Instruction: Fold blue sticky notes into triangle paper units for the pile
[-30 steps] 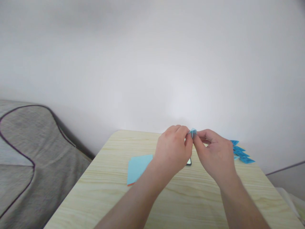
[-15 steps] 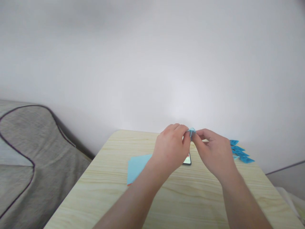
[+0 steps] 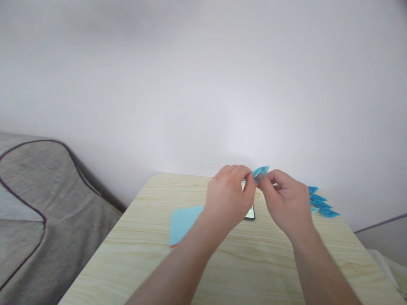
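Note:
Between my fingertips, above the far part of the table, is a small light-blue folded paper piece, pointed at its upper right. My left hand pinches its left end between thumb and fingers. On its right side, the thumb and fingers of my right hand grip it too. A phone with a lit screen lies on the table behind my left hand, which covers most of it. Left of my left forearm lies light-blue square paper with an orange-red edge, partly hidden by that arm.
Several darker blue folded paper pieces overlap at the table's right side, with a paler bit beside them. The light wood table meets a white wall. A grey fabric-covered surface with dark piping is at the left.
The folded paper has turned between my fingers, and more of it now shows, its point toward the upper right. My right hand has shifted slightly; my left has barely moved.

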